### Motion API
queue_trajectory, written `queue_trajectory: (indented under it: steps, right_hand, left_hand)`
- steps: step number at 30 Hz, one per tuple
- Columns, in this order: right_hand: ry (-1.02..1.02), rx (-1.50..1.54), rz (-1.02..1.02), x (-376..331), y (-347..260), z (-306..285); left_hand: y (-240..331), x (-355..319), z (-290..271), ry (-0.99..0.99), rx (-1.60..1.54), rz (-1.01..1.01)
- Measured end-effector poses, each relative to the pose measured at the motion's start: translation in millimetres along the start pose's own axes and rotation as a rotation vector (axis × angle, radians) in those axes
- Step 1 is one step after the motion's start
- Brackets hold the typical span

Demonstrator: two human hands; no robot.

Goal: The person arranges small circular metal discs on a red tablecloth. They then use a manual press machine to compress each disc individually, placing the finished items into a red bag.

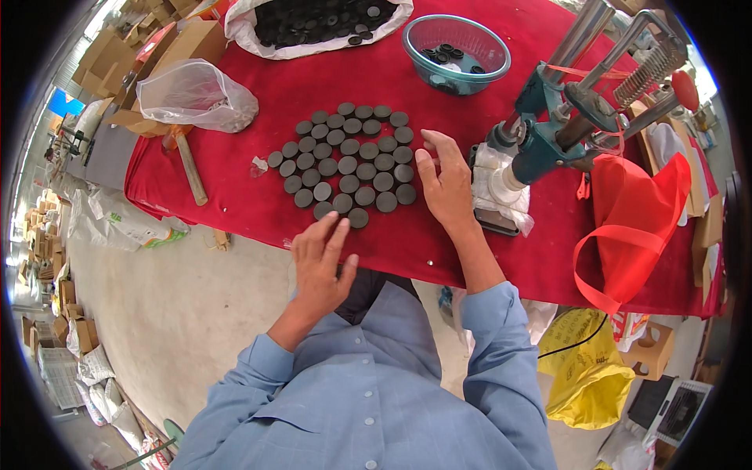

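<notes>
Many flat, round black discs (347, 165) lie in a loose cluster on the red cloth (258, 211), mostly in a single layer. At the near edge of the cluster, my left hand (319, 262) is open, its outstretched fingertips by the nearest discs. Whether those fingertips touch a disc I cannot tell. My right hand (446, 186) rests on the cloth just right of the cluster, thumb and fingers apart, with nothing seen in it.
A teal lever press (540, 129) with a red knob stands right of my right hand. Farther back are a clear teal bowl (456, 48) and a white sack (313, 51) of black pieces. A hammer (188, 166), plastic bag (196, 98) and red bag (638, 227) lie about.
</notes>
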State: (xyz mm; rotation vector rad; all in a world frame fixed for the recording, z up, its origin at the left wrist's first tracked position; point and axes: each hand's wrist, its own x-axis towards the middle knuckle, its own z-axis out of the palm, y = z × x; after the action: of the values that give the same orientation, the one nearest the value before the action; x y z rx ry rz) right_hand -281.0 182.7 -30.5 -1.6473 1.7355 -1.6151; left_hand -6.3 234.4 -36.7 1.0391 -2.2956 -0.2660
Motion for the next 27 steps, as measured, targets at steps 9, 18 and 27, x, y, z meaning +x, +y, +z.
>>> queue_trajectory:
  steps: [9,18,27]
  right_hand:
    - [-0.037,-0.014,-0.036,-2.1,-2.8,2.0]
    - [-0.065,-0.032,-0.001,-3.5,-3.8,3.3]
    - [-0.062,-0.046,-0.006,-0.1,-3.7,1.5]
  left_hand:
    - [-4.1,24.7,-4.1,-0.030,0.208,0.028]
    - [-12.4,33.9,1.8,-0.012,0.286,0.113]
    - [-32.2,35.4,-8.7,0.012,0.222,0.018]
